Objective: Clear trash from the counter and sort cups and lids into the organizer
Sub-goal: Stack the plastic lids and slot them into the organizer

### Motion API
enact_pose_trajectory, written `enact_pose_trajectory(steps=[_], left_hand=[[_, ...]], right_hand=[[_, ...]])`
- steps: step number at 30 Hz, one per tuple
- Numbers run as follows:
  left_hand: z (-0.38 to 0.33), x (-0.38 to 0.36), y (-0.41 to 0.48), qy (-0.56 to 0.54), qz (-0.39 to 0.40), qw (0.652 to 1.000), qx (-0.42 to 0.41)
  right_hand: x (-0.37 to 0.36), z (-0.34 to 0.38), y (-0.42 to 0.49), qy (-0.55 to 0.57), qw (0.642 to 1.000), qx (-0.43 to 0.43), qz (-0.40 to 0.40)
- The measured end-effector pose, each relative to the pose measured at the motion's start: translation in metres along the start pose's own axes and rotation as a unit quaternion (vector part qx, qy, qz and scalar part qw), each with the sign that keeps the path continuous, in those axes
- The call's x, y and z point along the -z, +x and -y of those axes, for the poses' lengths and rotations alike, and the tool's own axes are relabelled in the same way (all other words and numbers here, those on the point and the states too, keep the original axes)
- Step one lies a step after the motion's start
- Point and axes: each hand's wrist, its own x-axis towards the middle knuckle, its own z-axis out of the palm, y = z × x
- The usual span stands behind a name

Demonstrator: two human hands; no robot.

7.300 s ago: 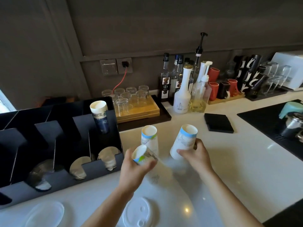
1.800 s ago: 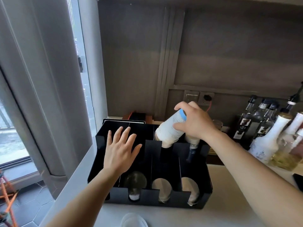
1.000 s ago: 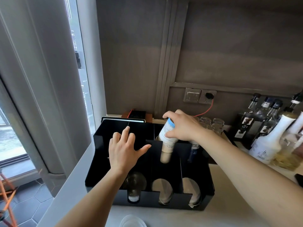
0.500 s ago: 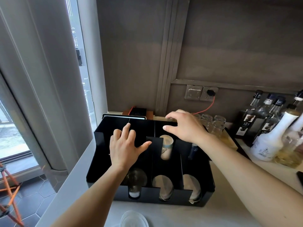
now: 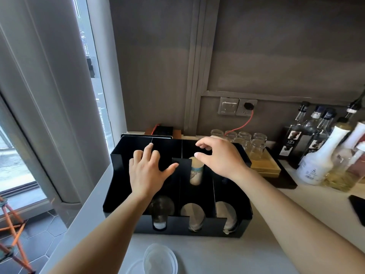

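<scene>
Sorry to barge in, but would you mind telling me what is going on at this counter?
A person is sorting cups into a black organizer. Their left hand lies spread over its left dividers; their right hand hovers just above a paper cup standing in a middle slot, holding nothing. The front slots hold lids, and one clear lid lies on the counter, not yet put away.

Reaching forward with left hand (image 5: pixel 147 171) spread flat, palm down, fingers straight, thumb angling out rightward. Hovering right hand (image 5: pixel 221 159) alongside, palm down, fingers loosely curled, thumb and forefinger apart, gripping nothing.
</scene>
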Motion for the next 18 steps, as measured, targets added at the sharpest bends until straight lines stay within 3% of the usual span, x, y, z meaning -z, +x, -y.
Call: enact_pose_trajectory(steps=[4,11,18], left_hand=[[-0.005,0.021,0.0,-0.023,0.039,0.999,-0.004],[-0.004,0.074,-0.087,-0.1,0.003,0.994,-0.034],[0.005,0.104,-0.161,-0.164,0.192,0.967,0.008]], right_hand=[[-0.001,0.002,-0.033,0.055,0.998,-0.006,-0.024],[-0.02,-0.012,-0.12,0.122,0.989,-0.074,-0.023],[-0.023,-0.022,-0.18,0.101,0.99,-0.096,0.021]])
